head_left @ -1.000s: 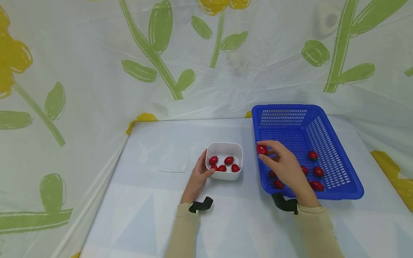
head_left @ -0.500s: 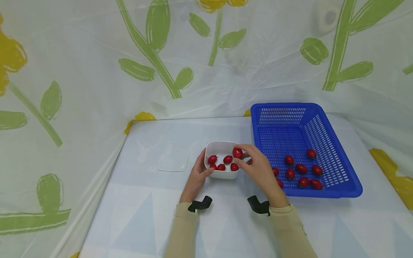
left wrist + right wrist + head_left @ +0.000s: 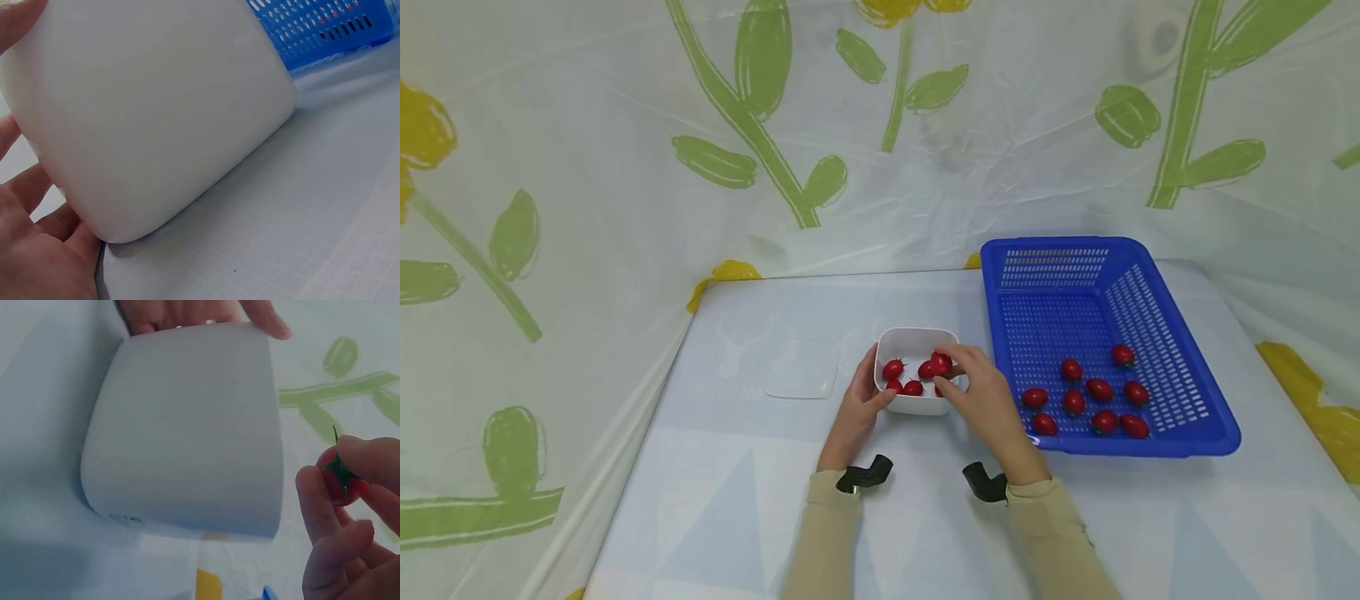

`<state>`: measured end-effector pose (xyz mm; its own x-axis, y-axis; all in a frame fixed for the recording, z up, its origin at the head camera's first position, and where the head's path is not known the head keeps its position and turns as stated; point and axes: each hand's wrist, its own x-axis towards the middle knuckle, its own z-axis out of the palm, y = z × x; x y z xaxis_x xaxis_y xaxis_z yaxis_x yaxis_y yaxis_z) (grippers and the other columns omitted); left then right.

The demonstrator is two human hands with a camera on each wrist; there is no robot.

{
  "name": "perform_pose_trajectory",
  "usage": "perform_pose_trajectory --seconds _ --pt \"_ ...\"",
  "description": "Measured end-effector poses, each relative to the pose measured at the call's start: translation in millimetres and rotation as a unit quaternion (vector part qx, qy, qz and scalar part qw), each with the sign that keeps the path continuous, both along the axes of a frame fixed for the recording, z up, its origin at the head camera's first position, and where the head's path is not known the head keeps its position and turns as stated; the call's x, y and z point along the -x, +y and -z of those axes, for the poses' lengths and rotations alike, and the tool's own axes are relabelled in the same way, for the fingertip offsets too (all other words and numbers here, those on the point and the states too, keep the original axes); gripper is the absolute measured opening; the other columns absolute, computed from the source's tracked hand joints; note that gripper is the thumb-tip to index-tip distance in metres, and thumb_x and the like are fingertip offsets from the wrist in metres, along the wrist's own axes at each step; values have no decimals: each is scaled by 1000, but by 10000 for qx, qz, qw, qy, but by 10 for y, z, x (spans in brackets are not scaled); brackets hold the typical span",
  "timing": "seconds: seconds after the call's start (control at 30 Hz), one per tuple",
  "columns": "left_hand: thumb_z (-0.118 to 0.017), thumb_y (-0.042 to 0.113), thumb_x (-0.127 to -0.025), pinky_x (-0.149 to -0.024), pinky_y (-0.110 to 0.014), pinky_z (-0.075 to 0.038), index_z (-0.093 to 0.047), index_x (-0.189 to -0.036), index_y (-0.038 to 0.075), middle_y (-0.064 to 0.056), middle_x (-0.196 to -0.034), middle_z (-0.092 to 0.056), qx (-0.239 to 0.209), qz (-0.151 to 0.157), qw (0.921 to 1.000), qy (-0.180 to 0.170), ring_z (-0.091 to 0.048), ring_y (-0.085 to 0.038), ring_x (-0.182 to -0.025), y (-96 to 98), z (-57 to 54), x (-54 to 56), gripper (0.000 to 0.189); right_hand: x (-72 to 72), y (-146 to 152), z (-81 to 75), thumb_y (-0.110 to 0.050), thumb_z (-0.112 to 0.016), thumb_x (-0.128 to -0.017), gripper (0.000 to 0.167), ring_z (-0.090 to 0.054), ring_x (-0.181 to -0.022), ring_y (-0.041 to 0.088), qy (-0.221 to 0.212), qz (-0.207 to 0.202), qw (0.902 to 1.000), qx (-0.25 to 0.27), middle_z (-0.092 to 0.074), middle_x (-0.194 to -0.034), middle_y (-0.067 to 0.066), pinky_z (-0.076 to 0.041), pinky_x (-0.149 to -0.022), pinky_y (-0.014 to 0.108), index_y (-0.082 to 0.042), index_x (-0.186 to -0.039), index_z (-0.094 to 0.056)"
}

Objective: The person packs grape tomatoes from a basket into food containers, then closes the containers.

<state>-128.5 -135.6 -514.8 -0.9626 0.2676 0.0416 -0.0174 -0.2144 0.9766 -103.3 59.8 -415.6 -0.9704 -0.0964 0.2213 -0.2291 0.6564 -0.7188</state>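
Observation:
A small white plastic box (image 3: 917, 406) stands on the table in the head view, with several cherry tomatoes (image 3: 892, 369) inside. My left hand (image 3: 856, 417) holds it at its left side, thumb on the near corner of the rim and fingers along the wall. Above the box's right half, my right hand (image 3: 988, 408) pinches one cherry tomato (image 3: 941, 363) between thumb and fingertips. In the right wrist view, that tomato (image 3: 331, 481) shows its green calyx beside the thumb, at the level of the box's rim. The hand partly covers the tomatoes below it.
To the right stands a blue perforated basket (image 3: 1052, 304), with several more cherry tomatoes (image 3: 1099, 389) spread over its near part. A thin translucent lid (image 3: 802, 371) lies flat left of the box. A flower-printed curtain (image 3: 1000, 183) hangs behind the table.
My right hand has carried the cherry tomato leftward from over the blue basket to over the white box, lowering it toward the other tomatoes. My left hand keeps its hold on the box.

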Motion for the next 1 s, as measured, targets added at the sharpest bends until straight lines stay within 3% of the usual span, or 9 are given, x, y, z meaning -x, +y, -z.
perform_pose_trajectory --seconds 0.37,0.63,0.87,1.0 --pt "-53 4 -86 -103 -33 -26 -19 -143 23 7 -146 -18 25 49 9999 116 -12 -15 -134 -9 11 2 69 20 -129 121 -16 -70 -77 44 -53 -86 16 -309 22 9983 -495 -53 -108 4 -53 -69 29 -17 -119 -56" --pt "-54 4 -86 -103 -32 -24 -21 -142 25 9 -146 -19 -13 17 10000 72 -12 -11 -133 -5 14 7 69 44 -156 198 -13 -68 -78 43 -55 -94 20 34 120 9981 -600 -52 -111 6 -50 -78 36 -15 -119 -55" --pt "-55 7 -85 -100 -29 -29 -23 -141 31 14 -144 -21 114 -31 9999 -17 -16 -8 -132 -9 11 2 68 40 -173 194 -14 -67 -79 43 -53 -77 16 -41 204 9979 -607 -47 -116 6 -52 -61 25 -17 -120 -55" --pt "-52 1 -86 -102 -33 -26 -23 -141 28 11 -145 -20 -116 61 9999 9 -15 -11 -133 -7 -39 -3 69 40 -173 200 -12 -68 -78 42 -51 -69 14 51 201 9983 -550 -46 -117 6 -48 -53 21 -17 -118 -58"
